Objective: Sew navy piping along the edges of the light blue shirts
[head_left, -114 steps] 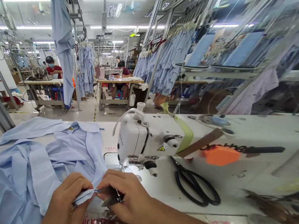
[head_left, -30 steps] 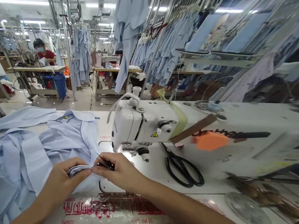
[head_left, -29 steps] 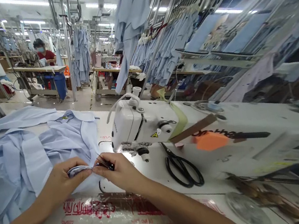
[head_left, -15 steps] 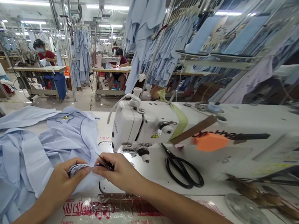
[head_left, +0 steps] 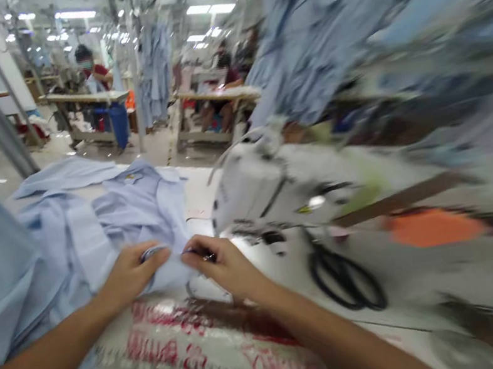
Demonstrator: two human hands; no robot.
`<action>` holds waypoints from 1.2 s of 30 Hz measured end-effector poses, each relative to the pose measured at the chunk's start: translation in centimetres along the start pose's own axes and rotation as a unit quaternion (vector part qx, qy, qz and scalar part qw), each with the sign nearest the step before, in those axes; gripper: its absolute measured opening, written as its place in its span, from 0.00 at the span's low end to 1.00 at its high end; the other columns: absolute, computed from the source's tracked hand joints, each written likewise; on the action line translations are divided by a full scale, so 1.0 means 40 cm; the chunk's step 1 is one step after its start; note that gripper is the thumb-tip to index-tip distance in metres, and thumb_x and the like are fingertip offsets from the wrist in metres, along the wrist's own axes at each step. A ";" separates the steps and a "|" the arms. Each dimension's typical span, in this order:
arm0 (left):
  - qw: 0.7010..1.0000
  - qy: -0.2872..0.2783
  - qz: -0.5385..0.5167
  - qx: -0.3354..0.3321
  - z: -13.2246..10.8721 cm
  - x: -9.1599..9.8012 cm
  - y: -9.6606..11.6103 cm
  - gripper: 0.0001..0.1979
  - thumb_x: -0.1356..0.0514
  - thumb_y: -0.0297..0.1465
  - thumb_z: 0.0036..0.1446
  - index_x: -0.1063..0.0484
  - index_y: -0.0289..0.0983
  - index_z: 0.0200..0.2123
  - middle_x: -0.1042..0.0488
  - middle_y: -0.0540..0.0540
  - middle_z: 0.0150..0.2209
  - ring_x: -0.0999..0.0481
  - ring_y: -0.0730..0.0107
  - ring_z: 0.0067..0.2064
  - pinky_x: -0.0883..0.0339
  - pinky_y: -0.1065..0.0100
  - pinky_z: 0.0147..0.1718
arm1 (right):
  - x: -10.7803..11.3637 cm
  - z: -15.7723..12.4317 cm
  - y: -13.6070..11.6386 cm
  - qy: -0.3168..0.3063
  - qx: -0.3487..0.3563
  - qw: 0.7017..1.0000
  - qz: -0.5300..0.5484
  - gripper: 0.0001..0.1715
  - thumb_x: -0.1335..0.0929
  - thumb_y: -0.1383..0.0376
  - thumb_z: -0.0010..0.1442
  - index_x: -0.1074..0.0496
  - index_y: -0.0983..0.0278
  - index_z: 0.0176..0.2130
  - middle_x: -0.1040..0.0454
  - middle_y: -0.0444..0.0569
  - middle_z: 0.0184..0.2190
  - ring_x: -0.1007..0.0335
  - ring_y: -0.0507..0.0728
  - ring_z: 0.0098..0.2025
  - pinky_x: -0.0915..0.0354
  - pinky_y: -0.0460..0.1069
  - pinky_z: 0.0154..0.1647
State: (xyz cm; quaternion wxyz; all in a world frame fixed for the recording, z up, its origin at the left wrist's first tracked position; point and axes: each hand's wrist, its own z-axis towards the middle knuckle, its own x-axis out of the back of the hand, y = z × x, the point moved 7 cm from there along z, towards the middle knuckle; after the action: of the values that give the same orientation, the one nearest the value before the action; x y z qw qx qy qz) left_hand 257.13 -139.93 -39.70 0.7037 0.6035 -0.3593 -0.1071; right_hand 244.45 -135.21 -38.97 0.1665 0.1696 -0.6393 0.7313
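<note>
Light blue shirt cloth [head_left: 140, 206] lies bunched on the sewing table, left of the machine. My left hand [head_left: 124, 276] is closed, pinching a folded, dark-edged piece of this cloth between thumb and fingers. Just to its right, my right hand [head_left: 227, 267] is closed around a small dark tool [head_left: 210, 256], thin and pointed like thread snips, though blur hides its exact kind. A narrow gap separates the fingertips of both hands. They are in front of the white sewing machine [head_left: 247, 187], left of its needle area.
Black-handled scissors [head_left: 344, 275] rest beside the machine. An orange patch [head_left: 435, 226] is on the machine body. A printed ruler strip [head_left: 201, 361] runs along the table's front. Blue garments [head_left: 313, 52] hang behind. Two people work at tables farther back.
The view has swung left, so everything appears farther right and blurrier. My hands have moved slightly apart, each keeping its grip.
</note>
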 end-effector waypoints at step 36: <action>0.994 -0.039 -0.098 -0.009 0.013 -0.006 -0.018 0.14 0.39 0.41 0.51 0.29 0.34 0.27 0.32 0.51 0.25 0.36 0.78 0.27 0.43 0.74 0.27 | 0.000 -0.006 0.060 -0.009 -0.058 0.998 0.022 0.21 0.34 0.47 0.53 0.33 0.62 0.28 0.40 0.42 0.18 0.45 0.49 0.19 0.47 0.47 0.19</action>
State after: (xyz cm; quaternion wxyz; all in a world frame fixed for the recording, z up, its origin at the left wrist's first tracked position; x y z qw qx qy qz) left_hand 256.83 -140.38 -40.46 0.6809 0.6246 -0.3245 -0.2025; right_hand 243.34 -135.26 -41.10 0.1539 0.1518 -0.6858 0.6950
